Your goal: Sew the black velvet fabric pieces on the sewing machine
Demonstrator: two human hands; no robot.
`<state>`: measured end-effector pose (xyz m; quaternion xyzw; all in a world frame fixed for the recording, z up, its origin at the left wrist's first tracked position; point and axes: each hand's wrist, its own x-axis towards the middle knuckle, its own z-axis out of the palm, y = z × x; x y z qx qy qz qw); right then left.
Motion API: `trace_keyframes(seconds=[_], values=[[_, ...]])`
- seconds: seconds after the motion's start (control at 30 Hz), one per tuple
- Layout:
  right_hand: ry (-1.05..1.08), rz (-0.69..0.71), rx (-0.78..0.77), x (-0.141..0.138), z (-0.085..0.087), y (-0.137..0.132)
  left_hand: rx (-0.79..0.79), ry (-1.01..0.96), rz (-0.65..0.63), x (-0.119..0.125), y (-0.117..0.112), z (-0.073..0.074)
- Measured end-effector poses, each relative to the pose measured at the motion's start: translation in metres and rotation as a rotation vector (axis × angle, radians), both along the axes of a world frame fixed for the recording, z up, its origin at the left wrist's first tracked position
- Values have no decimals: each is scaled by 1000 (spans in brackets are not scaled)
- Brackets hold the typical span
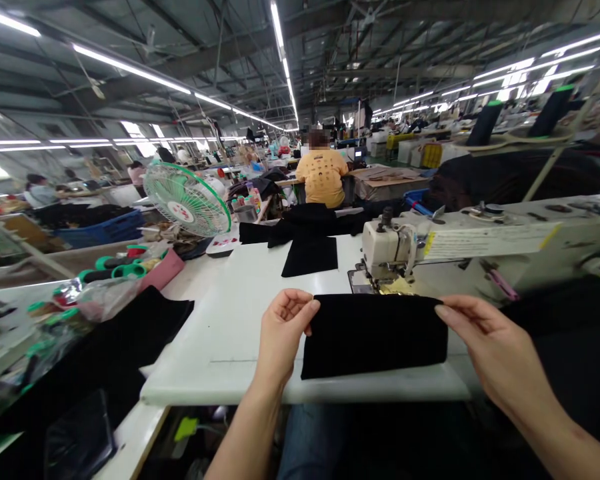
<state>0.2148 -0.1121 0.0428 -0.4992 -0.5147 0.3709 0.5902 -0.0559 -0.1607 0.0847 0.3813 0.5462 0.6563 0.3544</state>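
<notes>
A folded black fabric piece (375, 335) lies on the white sewing table (240, 313) right in front of me. My left hand (283, 333) pinches its upper left corner, fingers curled. My right hand (485, 347) holds its upper right corner between thumb and fingers. The sewing machine (480, 250) stands just behind the fabric, its head at the left end. A second black fabric piece (310, 255) lies flat farther back on the table.
A green-rimmed fan (187, 199) stands at the back left. More black fabric (130, 333) drapes off the table's left side beside scissors with green handles (115, 267) and a pink box. A person in a yellow shirt (323, 177) sits ahead with their back turned.
</notes>
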Motion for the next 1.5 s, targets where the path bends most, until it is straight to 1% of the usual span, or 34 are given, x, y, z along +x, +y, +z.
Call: trace_keyframes(seconds=[0.03, 0.1, 0.2, 0.27, 0.3, 0.33, 0.4, 0.47, 0.53, 0.6, 0.67, 0.73, 0.8, 0.87, 0.93, 1.03, 1.07, 1.13, 1.2, 1.23, 1.3, 1.37, 1.43, 1.5], values=[[-69, -7, 36, 0, 5, -4, 7, 21, 0, 0, -1, 2], [-211, -16, 124, -1, 18, -15, 36, 129, 18, 0, -9, 11], [-345, -39, 275, -3, 37, -33, 139, 387, 131, 0, -25, 27], [-391, -58, 318, -6, 44, -35, 199, 551, 201, -3, -26, 33], [-407, -52, 309, -8, 44, -30, 202, 621, 206, -5, -21, 32], [-423, -31, 276, -10, 41, -22, 185, 682, 185, -7, -13, 27], [-460, 47, 172, -16, 27, 1, 95, 799, 92, -13, 13, 10], [-526, 86, 73, -22, 4, 27, -22, 950, 3, -17, 41, -15], [-590, 79, 25, -28, -20, 47, -109, 1101, -39, -20, 63, -41], [-667, 67, 7, -34, -39, 57, -155, 1201, -62, -19, 75, -61], [-761, 71, 7, -39, -52, 60, -186, 1275, -90, -17, 78, -74], [-853, 91, 32, -42, -58, 59, -211, 1357, -122, -14, 78, -81], [-932, 118, 79, -44, -61, 58, -211, 1428, -139, -14, 78, -83], [-992, 141, 130, -43, -62, 58, -189, 1482, -147, -15, 78, -82], [-1036, 154, 172, -42, -62, 59, -142, 1525, -183, -18, 81, -80], [-1067, 163, 236, -41, -56, 58, -56, 1571, -320, -21, 84, -73], [-1068, 168, 259, -41, -53, 56, -35, 1582, -362, -19, 83, -71], [-1056, 178, 302, -44, -45, 49, 12, 1570, -394, -11, 78, -68], [-1028, 196, 337, -51, -40, 36, 86, 1489, -411, 5, 65, -68], [-1010, 213, 350, -56, -40, 28, 127, 1442, -443, 14, 56, -70], [-979, 260, 364, -64, -45, 13, 164, 1406, -522, 32, 34, -77], [-972, 298, 361, -68, -55, 1, 128, 1483, -556, 44, 14, -87], [-1021, 317, 338, -66, -66, -6, 60, 1587, -505, 44, -2, -96], [-1101, 340, 303, -58, -73, -8, 0, 1657, -438, 33, -11, -101]])
